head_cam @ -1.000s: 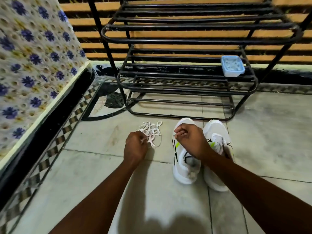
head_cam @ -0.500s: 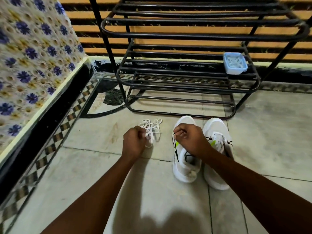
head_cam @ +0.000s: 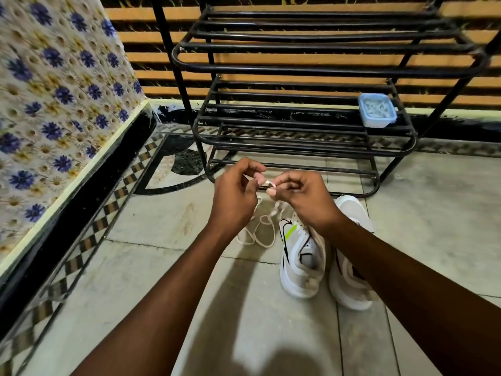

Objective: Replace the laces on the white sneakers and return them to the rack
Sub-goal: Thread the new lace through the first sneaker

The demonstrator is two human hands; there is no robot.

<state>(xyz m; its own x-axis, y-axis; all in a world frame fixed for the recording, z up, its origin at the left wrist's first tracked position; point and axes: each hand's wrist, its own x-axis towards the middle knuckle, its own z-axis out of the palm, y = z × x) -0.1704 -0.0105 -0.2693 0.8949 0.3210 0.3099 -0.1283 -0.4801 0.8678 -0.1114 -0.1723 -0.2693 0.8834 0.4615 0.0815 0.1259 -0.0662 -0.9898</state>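
Two hands: both are raised over the tiled floor [head_cam: 168,270] at mid-frame, fingertips almost meeting, with one lace between them.
Floral cloth [head_cam: 54,90]: blue-flowered, at 9 to 10 o'clock from the hands, well apart from them.
Left hand [head_cam: 235,196]: fingers curled, thumb and forefinger pinching the lace.
White lace [head_cam: 269,183]: a short stretch runs 9-to-3 between the two pinches. The rest hangs to 6 o'clock and loops on the floor just beside the sneakers.
Right hand [head_cam: 301,196]: fingers curled, fingertips pinching the lace end. Whether this is the tip itself is too small to tell.
Sneaker with the green mark [head_cam: 301,256]: on the floor at 5 o'clock from the hands, toe toward 12. No lace shows across its tongue.
Second sneaker [head_cam: 352,213]: touching the first on its right and partly under the right forearm.
Shoe rack [head_cam: 298,66]: black metal, at 12 o'clock, with no shoes on the shelves in view.
Blue lidded box [head_cam: 376,109]: on the middle shelf at 1 to 2 o'clock.
Deciding relation: the eyelets lie below and to the right of the grip, along the shoe's 12-to-6 axis. The right hand is nearer, so it is likely to carry the end down.
Step, as judged: readying the lace end, with threading not yet begun.
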